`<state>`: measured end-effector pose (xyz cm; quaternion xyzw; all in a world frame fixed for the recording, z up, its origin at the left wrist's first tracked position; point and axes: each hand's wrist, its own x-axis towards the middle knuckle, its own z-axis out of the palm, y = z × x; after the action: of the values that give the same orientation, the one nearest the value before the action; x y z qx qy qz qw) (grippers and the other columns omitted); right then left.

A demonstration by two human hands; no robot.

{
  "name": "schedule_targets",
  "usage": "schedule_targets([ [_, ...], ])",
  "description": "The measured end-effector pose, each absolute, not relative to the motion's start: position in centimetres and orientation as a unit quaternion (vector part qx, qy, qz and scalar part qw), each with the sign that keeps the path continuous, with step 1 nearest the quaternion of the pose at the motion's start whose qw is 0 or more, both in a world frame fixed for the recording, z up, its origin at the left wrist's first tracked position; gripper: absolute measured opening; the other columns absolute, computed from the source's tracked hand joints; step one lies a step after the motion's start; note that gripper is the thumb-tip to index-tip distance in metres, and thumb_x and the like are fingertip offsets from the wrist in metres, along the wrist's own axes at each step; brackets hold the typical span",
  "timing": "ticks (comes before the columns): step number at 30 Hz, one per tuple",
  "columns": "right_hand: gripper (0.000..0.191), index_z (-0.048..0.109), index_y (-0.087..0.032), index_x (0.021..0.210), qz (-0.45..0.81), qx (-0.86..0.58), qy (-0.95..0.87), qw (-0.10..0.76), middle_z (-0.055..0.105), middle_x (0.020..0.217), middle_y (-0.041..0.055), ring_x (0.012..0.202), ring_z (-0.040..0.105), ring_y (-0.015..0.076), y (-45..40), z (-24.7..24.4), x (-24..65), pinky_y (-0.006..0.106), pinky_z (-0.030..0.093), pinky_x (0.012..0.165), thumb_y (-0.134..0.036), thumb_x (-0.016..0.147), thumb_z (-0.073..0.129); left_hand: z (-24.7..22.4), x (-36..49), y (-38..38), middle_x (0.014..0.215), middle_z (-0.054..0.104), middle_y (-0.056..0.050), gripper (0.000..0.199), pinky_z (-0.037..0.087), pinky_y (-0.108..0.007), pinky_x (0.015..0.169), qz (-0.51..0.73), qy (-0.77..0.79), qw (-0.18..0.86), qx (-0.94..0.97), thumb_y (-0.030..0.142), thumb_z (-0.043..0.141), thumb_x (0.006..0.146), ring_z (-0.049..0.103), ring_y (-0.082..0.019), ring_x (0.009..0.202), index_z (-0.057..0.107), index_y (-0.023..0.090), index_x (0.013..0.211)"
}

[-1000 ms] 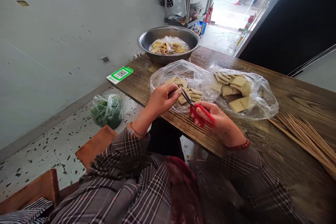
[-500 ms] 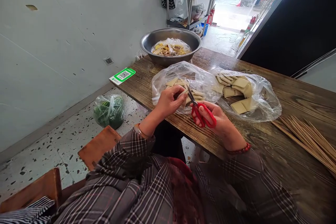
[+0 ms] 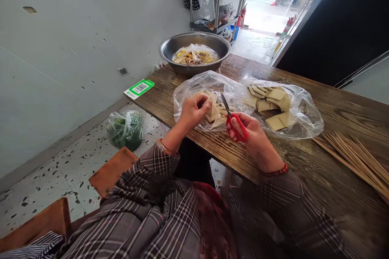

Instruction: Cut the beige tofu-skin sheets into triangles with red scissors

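While the right hand (image 3: pixel 253 133) had its grip wrapped round the red handles of the scissors (image 3: pixel 240 127), the blades pointed up and away, over the edge of the near plastic bag (image 3: pixel 182 91). Left hand (image 3: pixel 193 111) was just beside them above the bag, thumb and fingertips pinched together, but honestly can't tell if anything was in that grip. Small tan pieces (image 3: pixel 213 113) lay in the near bag on the counter (image 3: pixel 219 145), bigger folded tan sheets (image 3: pixel 276 121) in the bag next to it. I'd guess the tan stuff was light, bendy and a bit tearable, so best held softly by an edge, away from the blades. Scissors looked stiff and light, handles being the spot. Both forearms reached forward, angled inward.
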<state>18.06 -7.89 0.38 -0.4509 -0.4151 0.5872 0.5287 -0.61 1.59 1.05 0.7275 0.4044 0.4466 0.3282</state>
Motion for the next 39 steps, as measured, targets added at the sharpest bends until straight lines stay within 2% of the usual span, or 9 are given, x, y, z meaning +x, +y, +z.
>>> schedule_targets([
  [5,0.046,0.068,-0.02,0.092,0.57,-0.453,-0.412,0.548,0.062,0.072,-0.0023,0.049,0.054,0.006,-7.7,0.3,18.2,0.018,0.042,0.04,-0.06,0.072,0.081,-0.5,-2.9,4.2,0.066,0.055,0.001,0.011,0.038,-0.026,0.062,0.408,0.471,0.265,0.736,0.027,0.067,0.08,0.047,-0.012,0.06,0.065,0.017,0.083],
  [9,0.046,0.069,-0.02,0.092,0.573,-0.451,-0.409,0.549,0.063,0.072,-0.0019,0.049,0.055,0.006,-7.7,0.3,18.2,0.018,0.042,0.04,-0.059,0.072,0.081,-0.9,-3.2,4.1,0.099,0.066,-0.009,0.026,0.047,-0.034,0.085,0.353,0.493,0.118,0.786,0.02,0.067,0.081,0.059,-0.02,0.086,0.068,0.016,0.107],
  [12,0.048,0.07,-0.02,0.096,0.578,-0.447,-0.403,0.551,0.063,0.072,-0.002,0.049,0.055,0.006,-7.7,0.3,18.2,0.018,0.042,0.04,-0.059,0.071,0.082,-0.8,-2.1,2.9,0.109,0.066,-0.012,0.022,0.045,-0.042,0.098,0.301,0.459,0.067,0.833,0.022,0.065,0.086,0.059,-0.026,0.104,0.069,0.016,0.107],
  [20,0.047,0.069,-0.02,0.094,0.584,-0.443,-0.404,0.547,0.065,0.073,-0.0018,0.05,0.056,0.0062,-7.8,0.4,18.2,0.017,0.043,0.041,-0.057,0.07,0.083,-1.6,-0.6,1.6,0.108,0.065,-0.016,0.028,0.044,-0.046,0.097,0.186,0.469,0.048,0.862,0.036,0.07,0.085,0.057,-0.032,0.107,0.068,0.014,0.101],
  [24,0.048,0.07,-0.019,0.096,0.589,-0.44,-0.401,0.546,0.066,0.073,-0.0018,0.05,0.057,0.0061,-7.8,0.3,18.1,0.016,0.044,0.041,-0.057,0.069,0.084,-1.9,-0.6,1.7,0.101,0.066,-0.013,0.018,0.047,-0.042,0.091,0.216,0.467,0.105,0.851,0.025,0.072,0.08,0.059,-0.029,0.099,0.064,0.014,0.092],
  [28,0.05,0.07,-0.019,0.095,0.588,-0.443,-0.4,0.546,0.066,0.072,-0.0016,0.05,0.057,0.0064,-7.8,0.3,18.2,0.016,0.043,0.041,-0.058,0.068,0.085,-2.1,-0.9,1.5,0.084,0.064,-0.004,0.01,0.046,-0.031,0.071,0.288,0.45,0.219,0.817,0.011,0.064,0.077,0.06,-0.019,0.078,0.058,0.018,0.077],
  [32,0.048,0.071,-0.02,0.097,0.598,-0.427,-0.411,0.539,0.065,0.073,-0.0021,0.05,0.057,0.0062,-7.9,0.2,18.2,0.017,0.043,0.042,-0.057,0.07,0.084,-1.9,-1.3,1.3,0.071,0.061,0.002,0.008,0.044,-0.024,0.055,0.397,0.435,0.371,0.718,0.017,0.063,0.077,0.06,-0.013,0.059,0.055,0.019,0.078],
  [35,0.046,0.071,-0.019,0.098,0.602,-0.42,-0.422,0.533,0.064,0.073,-0.0018,0.051,0.056,0.0063,-7.9,0.1,18.1,0.018,0.042,0.044,-0.056,0.072,0.083,-1.2,-1.4,1.0,0.074,0.065,0.001,0.013,0.053,-0.025,0.062,0.473,0.405,0.462,0.632,0.02,0.066,0.076,0.066,-0.014,0.066,0.058,0.018,0.086],
  [39,0.048,0.07,-0.019,0.1,0.599,-0.43,-0.439,0.514,0.064,0.075,-0.0012,0.053,0.056,0.0072,-8.1,0.1,18.1,0.02,0.039,0.044,-0.056,0.072,0.082,-0.1,-1.4,0.5,0.102,0.067,-0.004,0.019,0.058,-0.03,0.084,0.547,0.338,0.509,0.572,0.02,0.069,0.072,0.067,-0.015,0.092,0.067,0.016,0.091],
])
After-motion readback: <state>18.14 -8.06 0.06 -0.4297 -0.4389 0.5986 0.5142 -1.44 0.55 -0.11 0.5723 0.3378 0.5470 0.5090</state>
